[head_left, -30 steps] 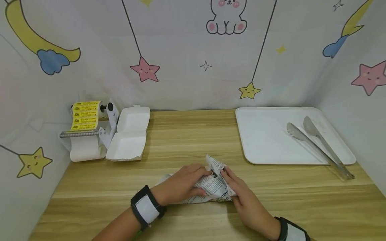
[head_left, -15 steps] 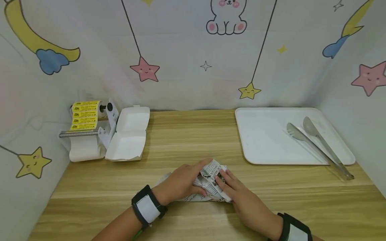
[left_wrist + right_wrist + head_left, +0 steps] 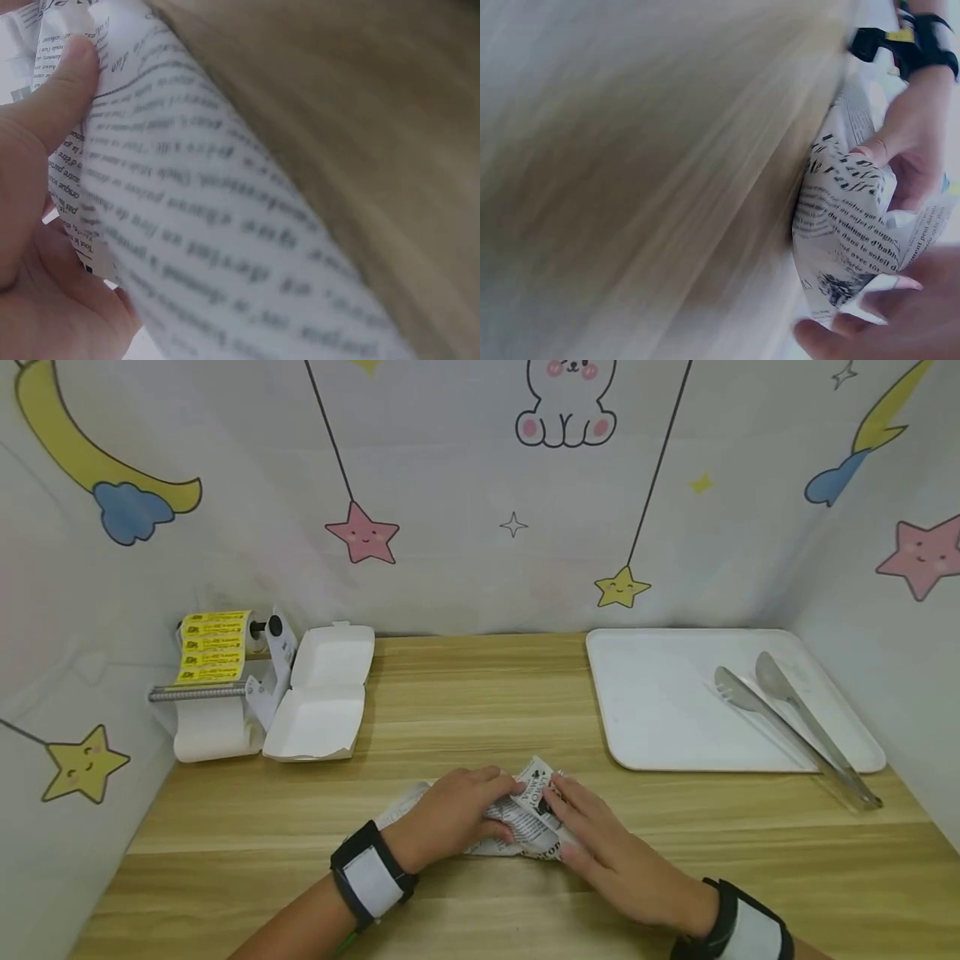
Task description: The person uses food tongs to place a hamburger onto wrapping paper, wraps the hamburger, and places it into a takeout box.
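A bundle wrapped in newsprint-patterned paper [image 3: 527, 832] lies on the wooden table in front of me; whatever it contains is hidden. My left hand [image 3: 453, 818] grips the bundle from the left, thumb on the near side and fingers over the top, as the left wrist view also shows with the printed paper [image 3: 202, 180] large beside the thumb. At the bundle's right end, my right hand [image 3: 622, 864] holds its fingers fairly straight, fingertips against a folded-up paper flap [image 3: 536, 781]. The right wrist view shows the wrapper's end [image 3: 847, 217] with the right hand beside it.
A label dispenser [image 3: 217, 685] with a yellow label roll stands at the back left. Beside it lies an opened white clamshell box [image 3: 322, 718]. Metal tongs [image 3: 795, 718] rest across a white tray [image 3: 652, 710] at the back right. Patterned cloth walls surround the table [image 3: 465, 693].
My right hand pressed the flap down toward the left, then shifted slightly right and lower. The flap's tip has folded over. My left hand keeps its grip in nearly the same place.
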Available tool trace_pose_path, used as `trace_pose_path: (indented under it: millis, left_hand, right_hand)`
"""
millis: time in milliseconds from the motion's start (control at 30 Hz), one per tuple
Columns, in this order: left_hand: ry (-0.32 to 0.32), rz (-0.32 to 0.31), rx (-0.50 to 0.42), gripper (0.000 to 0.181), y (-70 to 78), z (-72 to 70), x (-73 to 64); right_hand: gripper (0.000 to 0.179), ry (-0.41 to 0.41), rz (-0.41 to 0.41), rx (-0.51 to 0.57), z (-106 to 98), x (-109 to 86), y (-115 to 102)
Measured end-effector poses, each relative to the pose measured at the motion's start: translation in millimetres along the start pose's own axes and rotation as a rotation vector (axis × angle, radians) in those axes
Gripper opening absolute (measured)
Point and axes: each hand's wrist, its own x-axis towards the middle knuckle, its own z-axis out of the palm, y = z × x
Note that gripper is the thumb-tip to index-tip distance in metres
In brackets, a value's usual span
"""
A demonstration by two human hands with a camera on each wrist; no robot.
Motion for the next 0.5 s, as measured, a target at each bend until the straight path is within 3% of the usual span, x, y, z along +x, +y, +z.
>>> trace_pose_path:
  millis: [167,367,500]
  left_hand:
    - [0.008,0.013,0.031,0.055,0.3,-0.8,-0.2]
    - [-0.019,-0.003,0.026,0.055,1.5,0.4,-0.3]
    - [-0.037,-0.025,0.037,0.057,1.7,0.9,-0.7]
  right_hand:
    - [0.057,0.087,0.030,0.136,-4,17.8,8]
    - [0.077,-0.023,0.051,0.132,3,29.0,15]
    - [0.084,-0.042,0.029,0.069,10,31.6,14]
